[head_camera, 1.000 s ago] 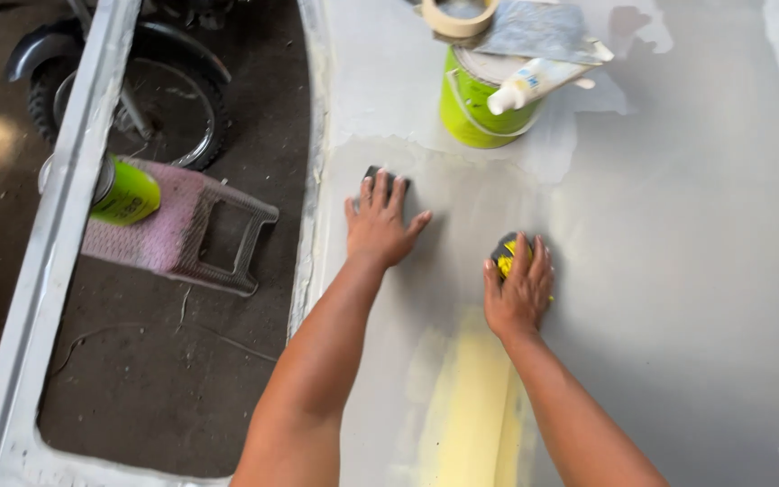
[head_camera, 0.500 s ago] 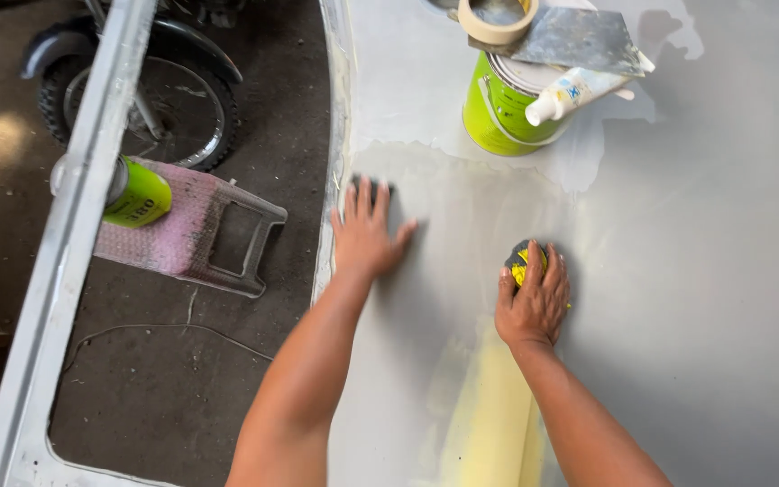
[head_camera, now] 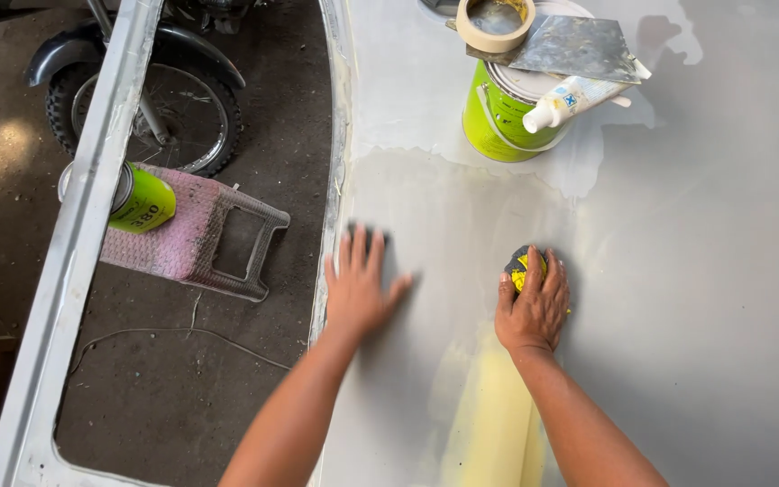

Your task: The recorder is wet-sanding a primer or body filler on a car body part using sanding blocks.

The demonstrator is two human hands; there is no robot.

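Grey primed body panel (head_camera: 696,271) underneath, dirt floor (head_camera: 137,397) off to the left. Left hand (head_camera: 360,287) spread flat, fingers splayed, pressing a dark sanding sheet (head_camera: 364,236) barely showing beyond the fingertips. Right hand (head_camera: 534,307) cupped over a grey-and-yellow sanding pad (head_camera: 523,266), gripping it against the panel. Ahead of the right hand: green paint can (head_camera: 498,122), masking tape roll (head_camera: 495,22), metal spreader (head_camera: 579,45), white tube (head_camera: 579,97). Risk, likely: a long forward stroke knocking the can. Panel edge (head_camera: 331,225) just left of the left hand; open room to the right.
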